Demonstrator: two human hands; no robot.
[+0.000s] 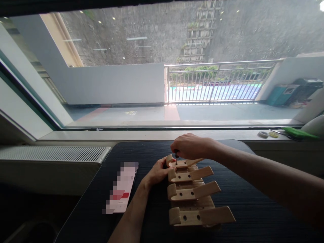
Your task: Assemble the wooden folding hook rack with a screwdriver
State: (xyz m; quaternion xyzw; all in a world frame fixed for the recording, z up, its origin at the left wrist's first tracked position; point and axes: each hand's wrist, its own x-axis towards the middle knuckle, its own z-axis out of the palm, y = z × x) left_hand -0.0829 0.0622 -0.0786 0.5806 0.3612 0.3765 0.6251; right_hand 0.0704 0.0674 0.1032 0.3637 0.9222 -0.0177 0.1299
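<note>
A wooden hook rack (206, 201) lies on the dark table, with several pale wooden hooks across its board. Each of the nearer hooks, such as the closest one (207, 216), shows two dark holes or screw heads. My left hand (159, 171) grips the rounded end of the farthest hook (181, 164), fingers closed around it. Above that hook, my right hand (188, 146) is closed on a small dark-handled screwdriver (176, 156), held upright. Its tip meets the hook's left hole; the screw there is too small to make out.
A phone (124, 189) with a partly blurred screen lies on the black table (152, 222), left of my left forearm. Beyond the table, the windowsill (141, 135) holds tape rolls (263, 134) and a green brush-like item (300, 132) at the right. A radiator (53, 154) stands at the left.
</note>
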